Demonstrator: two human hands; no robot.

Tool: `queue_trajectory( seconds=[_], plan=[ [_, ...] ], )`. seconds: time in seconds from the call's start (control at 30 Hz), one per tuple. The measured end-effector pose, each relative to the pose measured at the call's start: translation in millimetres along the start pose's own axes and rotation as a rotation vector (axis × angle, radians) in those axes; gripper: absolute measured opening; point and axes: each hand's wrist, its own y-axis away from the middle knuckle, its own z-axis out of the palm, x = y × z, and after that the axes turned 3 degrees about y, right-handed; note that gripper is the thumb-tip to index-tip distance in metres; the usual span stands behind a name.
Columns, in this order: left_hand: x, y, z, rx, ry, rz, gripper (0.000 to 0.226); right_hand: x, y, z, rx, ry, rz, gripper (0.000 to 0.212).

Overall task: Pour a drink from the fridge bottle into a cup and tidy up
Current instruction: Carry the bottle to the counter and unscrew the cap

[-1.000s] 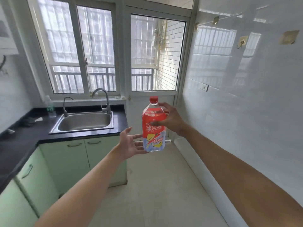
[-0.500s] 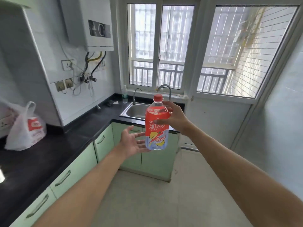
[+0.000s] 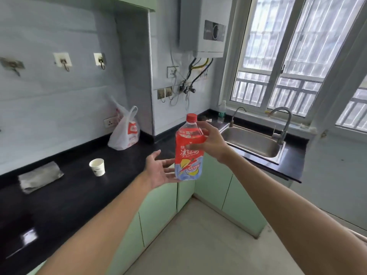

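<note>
My right hand (image 3: pixel 213 142) grips an upright plastic bottle (image 3: pixel 188 153) with a red cap and a red ice-tea label, held in the air over the edge of the black counter (image 3: pixel 65 195). My left hand (image 3: pixel 161 170) is spread open, palm up, just left of the bottle's base; whether it touches the bottle I cannot tell. A white paper cup (image 3: pixel 97 166) stands upright on the counter to the left of both hands.
A folded grey cloth (image 3: pixel 39 177) lies left of the cup. A white plastic bag (image 3: pixel 125 133) sits by the wall. A steel sink (image 3: pixel 253 140) with a tap (image 3: pixel 283 124) is at the right under the window. Green cabinets (image 3: pixel 210 193) run below the counter.
The view has swung left: the counter with the cup, cloth and bag has come into sight and the sink has shifted right. Both hands keep the same pose around the bottle.
</note>
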Motion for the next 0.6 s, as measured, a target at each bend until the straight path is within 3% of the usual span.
queue_trajectory(
  seconds=[0.6],
  plan=[
    [108,49,-170,0.202,0.195,0.124,0.068,-53,-102,194,-0.226,-0.042,-0.123,0.069]
  ],
)
